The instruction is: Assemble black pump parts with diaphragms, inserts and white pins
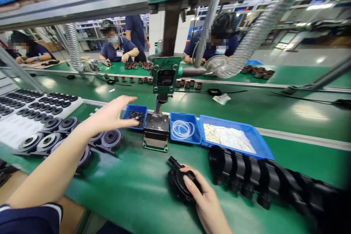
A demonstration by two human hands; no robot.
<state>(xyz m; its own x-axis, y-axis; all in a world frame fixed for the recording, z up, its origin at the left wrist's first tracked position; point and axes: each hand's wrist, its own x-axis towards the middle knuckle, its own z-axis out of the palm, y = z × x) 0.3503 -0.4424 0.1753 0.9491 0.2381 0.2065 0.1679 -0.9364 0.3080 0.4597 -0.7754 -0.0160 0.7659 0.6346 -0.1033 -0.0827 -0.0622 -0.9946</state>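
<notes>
My right hand [204,193] grips a round black plastic housing [179,182] with a short spout, thumb across its face, close above the green tabletop. My left hand [113,115] is stretched out, thumb and fingers apart, with nothing seen between them. Just beyond its fingertips is a small blue bin [134,128] of small black parts. A press [166,73] stands in the middle, with a dark metal block [157,123] at its base. Right of the block, a blue bin [175,140] holds clear rubber rings.
A larger blue tray [264,146] holds small pale parts and a white bag. Black housings [253,175] lie in a row at the right. Round black parts [67,123] and a white foam tray [22,131] fill the left. Across the bench, co-workers [117,47] sit.
</notes>
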